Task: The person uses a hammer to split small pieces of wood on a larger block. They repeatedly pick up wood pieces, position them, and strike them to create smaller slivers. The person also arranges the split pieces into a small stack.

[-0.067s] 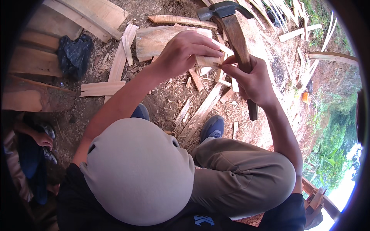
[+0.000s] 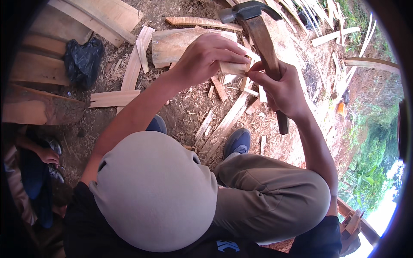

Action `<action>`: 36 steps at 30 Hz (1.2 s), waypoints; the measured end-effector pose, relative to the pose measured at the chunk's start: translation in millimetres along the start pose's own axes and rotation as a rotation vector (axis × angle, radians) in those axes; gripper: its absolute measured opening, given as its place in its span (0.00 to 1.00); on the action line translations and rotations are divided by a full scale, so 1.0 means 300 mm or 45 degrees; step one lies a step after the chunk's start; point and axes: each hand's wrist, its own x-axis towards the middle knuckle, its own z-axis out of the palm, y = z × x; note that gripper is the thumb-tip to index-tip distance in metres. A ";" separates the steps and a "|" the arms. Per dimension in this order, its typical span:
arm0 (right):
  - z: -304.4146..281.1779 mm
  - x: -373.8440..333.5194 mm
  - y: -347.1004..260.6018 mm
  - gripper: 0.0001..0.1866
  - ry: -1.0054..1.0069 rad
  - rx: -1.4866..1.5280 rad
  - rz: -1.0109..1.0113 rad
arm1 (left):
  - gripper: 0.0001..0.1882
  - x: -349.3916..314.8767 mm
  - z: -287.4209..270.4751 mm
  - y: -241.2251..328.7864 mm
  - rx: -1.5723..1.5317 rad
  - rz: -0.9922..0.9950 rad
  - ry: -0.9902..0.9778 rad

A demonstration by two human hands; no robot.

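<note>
Plainly, the left grip [image 2: 208, 56] pinches one wood piece [image 2: 233, 68]; the right grip [image 2: 285, 91] clasps one hammer [image 2: 264, 45].

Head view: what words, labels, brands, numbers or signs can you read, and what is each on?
Black shirt: one light blue letter-like print, not copied out here.
Hammer: no text that I can make out.
Small wood piece: none visible.
Blue shoe: any marking is too small to read.
</note>
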 end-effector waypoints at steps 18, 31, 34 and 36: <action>0.007 0.011 0.055 0.13 -0.013 -0.098 -0.057 | 0.16 -0.005 0.022 0.001 0.055 -0.053 -0.106; 0.046 0.058 0.094 0.13 0.240 -0.046 -0.081 | 0.29 -0.044 0.064 0.046 0.248 -0.301 -0.005; 0.048 0.065 0.098 0.14 0.289 0.107 -0.059 | 0.27 -0.028 0.075 0.062 0.385 -0.303 0.096; 0.069 0.066 0.102 0.12 0.318 0.320 -0.074 | 0.26 -0.019 0.074 0.076 0.474 -0.285 0.153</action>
